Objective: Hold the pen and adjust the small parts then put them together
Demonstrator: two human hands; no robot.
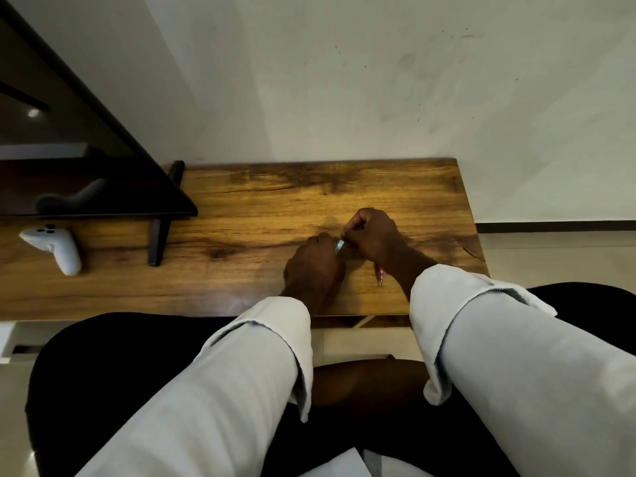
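Both hands meet over the right half of a wooden desk. My left hand is curled round a small shiny silver-blue object, which sticks out toward the right. My right hand pinches the other end of that same object with curled fingers. What the object is stays too small to tell. A thin reddish pen-like thing lies on the desk just under my right wrist. Both forearms wear rolled-up white sleeves.
A dark monitor on black feet stands at the left of the desk. In front of it lies a white game controller. A pale wall rises behind the desk. The desk's right edge is close to my right hand.
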